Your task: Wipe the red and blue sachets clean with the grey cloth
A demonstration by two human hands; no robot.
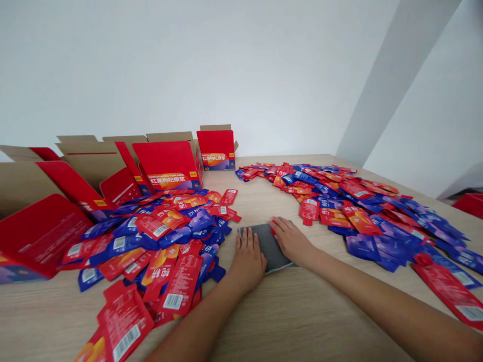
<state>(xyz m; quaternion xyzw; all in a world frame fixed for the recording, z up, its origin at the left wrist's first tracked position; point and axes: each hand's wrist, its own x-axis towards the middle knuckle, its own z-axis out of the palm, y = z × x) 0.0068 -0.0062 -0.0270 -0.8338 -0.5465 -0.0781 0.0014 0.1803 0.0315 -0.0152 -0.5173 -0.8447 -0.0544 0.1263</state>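
A folded dark grey cloth (266, 241) with pale edges lies on the table in front of me. My left hand (249, 259) rests palm down on its left side, fingers stretched forward. On its right side lies my right hand (290, 240), also palm down, fingers extended and close together. A small sliver of red shows beside the right fingertips; what it belongs to is mostly hidden. Near my left hand is a heap of red and blue sachets (166, 226). A single red sachet (309, 210) lies flat just beyond my right hand.
Several open red cartons (166, 160) stand along the left, flaps raised, and another red carton (217, 148) is near the wall. A long spread of red and blue sachets (362, 201) covers the right of the wooden table (260, 322).
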